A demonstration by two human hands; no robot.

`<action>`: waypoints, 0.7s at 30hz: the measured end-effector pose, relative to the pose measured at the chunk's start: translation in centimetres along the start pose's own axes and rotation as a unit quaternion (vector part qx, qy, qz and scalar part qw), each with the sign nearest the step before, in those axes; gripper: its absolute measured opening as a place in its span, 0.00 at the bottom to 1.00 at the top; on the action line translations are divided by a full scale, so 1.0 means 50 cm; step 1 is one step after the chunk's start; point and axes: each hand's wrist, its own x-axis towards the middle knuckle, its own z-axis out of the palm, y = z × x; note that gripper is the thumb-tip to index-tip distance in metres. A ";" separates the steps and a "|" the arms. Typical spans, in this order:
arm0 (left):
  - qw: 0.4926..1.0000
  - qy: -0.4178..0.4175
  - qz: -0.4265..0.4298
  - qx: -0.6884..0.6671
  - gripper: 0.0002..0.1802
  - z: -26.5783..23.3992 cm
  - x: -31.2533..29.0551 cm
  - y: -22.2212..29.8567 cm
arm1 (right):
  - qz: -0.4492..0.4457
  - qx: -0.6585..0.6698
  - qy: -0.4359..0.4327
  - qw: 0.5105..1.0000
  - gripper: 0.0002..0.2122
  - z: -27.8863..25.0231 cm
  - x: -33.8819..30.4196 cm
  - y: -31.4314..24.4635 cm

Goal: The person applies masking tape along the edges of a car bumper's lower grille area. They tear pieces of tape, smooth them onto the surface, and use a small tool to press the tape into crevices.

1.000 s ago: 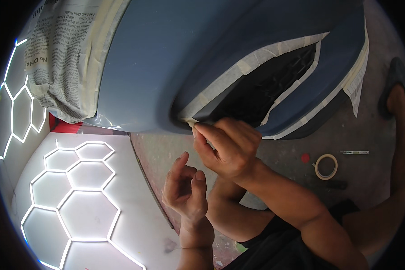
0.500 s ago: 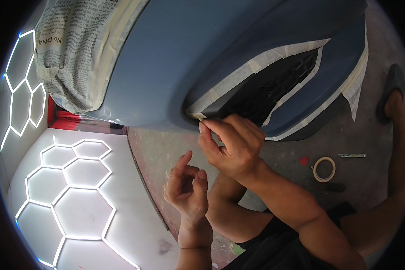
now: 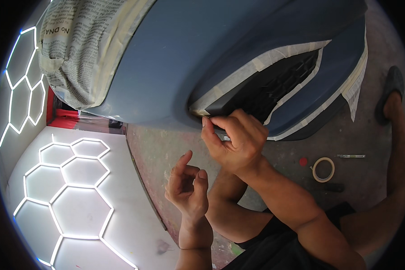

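My right hand [image 3: 238,140] reaches up to the left corner of an opening in a grey-blue car bumper [image 3: 153,76]. Its thumb and index finger are pinched at the end of the pale masking tape [image 3: 231,82] that lines the opening's upper edge; the bit between the fingertips is mostly hidden. Inside the opening is a black honeycomb grille [image 3: 283,83], partly covered by that hand. My left hand [image 3: 187,189] hovers lower and to the left, touching nothing, its fingers loosely curled with the thumb apart.
Newspaper [image 3: 83,49] taped over a part covers the upper left. On the floor lie a roll of masking tape [image 3: 314,170], a red round piece [image 3: 303,161], a thin cutter-like tool [image 3: 351,156] and a dark object [image 3: 332,186]. Hexagonal lights [image 3: 81,210] glow on the left.
My right hand has shifted slightly right and down, its fingertips still near the tape's corner. My left hand has hardly moved. The view has shifted a little.
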 end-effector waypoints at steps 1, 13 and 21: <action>1.000 0.003 -0.002 -0.001 0.26 -0.001 -0.001 -0.001 | -0.002 0.006 0.007 1.000 0.08 0.002 0.000 0.001; 0.998 0.018 -0.047 -0.022 0.25 -0.019 -0.027 -0.037 | -0.251 -0.145 -0.030 0.956 0.12 -0.073 -0.001 0.054; 0.997 0.005 -0.062 -0.041 0.25 -0.025 -0.049 -0.048 | -0.303 -0.228 -0.079 0.922 0.18 -0.057 0.026 0.075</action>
